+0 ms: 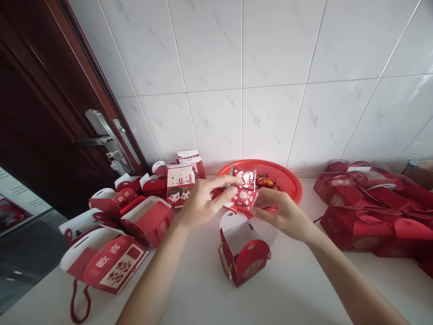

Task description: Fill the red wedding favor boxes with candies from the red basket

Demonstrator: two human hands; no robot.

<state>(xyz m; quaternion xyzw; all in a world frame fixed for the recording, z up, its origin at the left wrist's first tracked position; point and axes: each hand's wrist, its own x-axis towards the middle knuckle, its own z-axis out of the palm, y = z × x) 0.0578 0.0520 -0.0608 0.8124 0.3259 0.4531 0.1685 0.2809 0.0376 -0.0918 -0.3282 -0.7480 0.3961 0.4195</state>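
Note:
Small red-and-white wrapped candy packets [246,179] are bunched between my hands, over the front of a red perforated basket [295,186]. With thumb and index finger closed, my left hand [204,201] grips the packets from the left. The fingers of my right hand [284,211] are pinched at the right edge of the lower dotted packet [244,198]. Just below my hands a red gift box [251,267] with rope handles stands upright with its flaps open and its white inside showing. My fingers partly cover the packets, so how many there are is hidden.
Several open red boxes [147,219] stand on the left of the white table [203,289]. More red boxes [358,228] crowd the right side. Other wrapped sweets [266,181] lie in the basket. Behind rises a tiled wall [216,122], with a dark door [40,90] at left.

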